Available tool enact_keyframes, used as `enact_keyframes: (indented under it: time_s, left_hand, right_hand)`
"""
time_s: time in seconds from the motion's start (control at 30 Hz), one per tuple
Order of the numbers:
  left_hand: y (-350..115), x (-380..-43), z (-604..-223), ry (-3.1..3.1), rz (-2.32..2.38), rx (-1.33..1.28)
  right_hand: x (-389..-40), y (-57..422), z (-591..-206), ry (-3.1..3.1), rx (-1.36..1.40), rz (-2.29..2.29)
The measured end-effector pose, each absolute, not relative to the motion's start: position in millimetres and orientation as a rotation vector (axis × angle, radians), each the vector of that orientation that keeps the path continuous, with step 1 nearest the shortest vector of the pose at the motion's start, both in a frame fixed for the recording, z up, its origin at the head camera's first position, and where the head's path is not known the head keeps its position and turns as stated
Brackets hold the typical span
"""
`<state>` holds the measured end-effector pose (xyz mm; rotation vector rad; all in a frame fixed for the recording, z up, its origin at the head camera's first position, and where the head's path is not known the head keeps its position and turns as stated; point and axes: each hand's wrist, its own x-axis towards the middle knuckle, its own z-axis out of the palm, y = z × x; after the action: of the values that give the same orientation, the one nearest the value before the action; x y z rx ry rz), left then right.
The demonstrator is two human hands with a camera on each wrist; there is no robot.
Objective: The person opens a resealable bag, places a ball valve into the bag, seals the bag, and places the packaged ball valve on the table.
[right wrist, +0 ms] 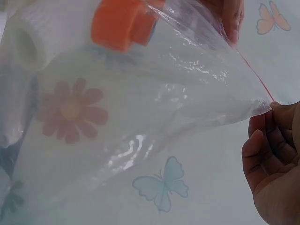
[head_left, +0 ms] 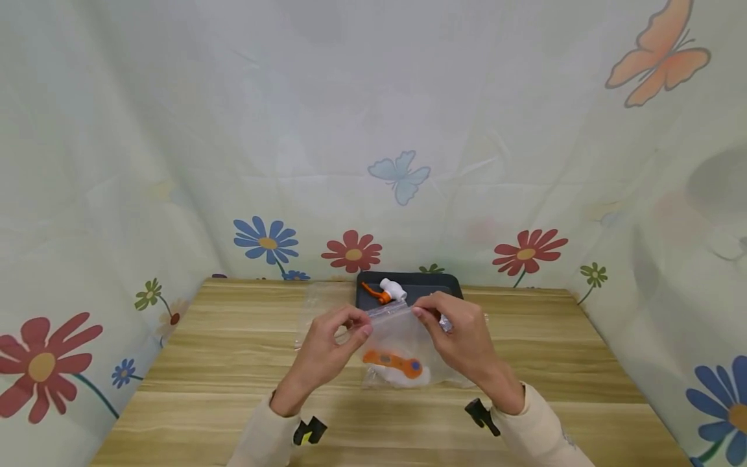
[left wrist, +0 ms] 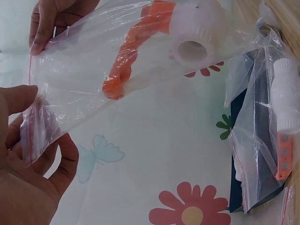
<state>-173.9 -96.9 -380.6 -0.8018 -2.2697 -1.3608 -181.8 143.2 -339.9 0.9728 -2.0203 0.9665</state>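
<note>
A clear zip-top bag [head_left: 403, 334] hangs upright between both hands above the table. Inside it, near the bottom, lies a white plastic valve [left wrist: 199, 30] with an orange handle [head_left: 393, 362]. My left hand [head_left: 329, 344] pinches the bag's top edge at the left, with thumb and fingers bent round the plastic. At the top right corner, my right hand [right wrist: 276, 150] pinches the same edge between thumb and fingertips. The red zip line runs between the two hands in the right wrist view. Whether the zip is sealed I cannot tell.
Behind the bag stands a dark tray [head_left: 443, 280], holding another white valve [head_left: 392, 289] with an orange handle. Another clear bag [head_left: 318, 301] lies flat on the wooden table [head_left: 233, 363], left of the tray. A flower-printed cloth [head_left: 327, 117] encloses the table's back and sides.
</note>
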Motion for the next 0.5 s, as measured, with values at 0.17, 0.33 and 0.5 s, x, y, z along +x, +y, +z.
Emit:
enact_keyframes:
  time_s: [0.17, 0.33, 0.5]
  left_hand:
    - [-96.0, -174.2, -381.1, -2.264, -1.297, -0.812]
    - [-94.1, -172.6, -378.2, -2.292, -1.252, -0.825]
    - [-89.4, -173.2, -375.0, -2.304, -1.234, -0.863]
  right_hand:
    - [-181.4, 140.7, -342.2, -2.021, 0.987, 0.956]
    - [-181.7, 139.7, -343.8, -2.032, 1.002, 0.965]
    - [-182.9, 137.6, -346.5, -2.032, 1.036, 0.952]
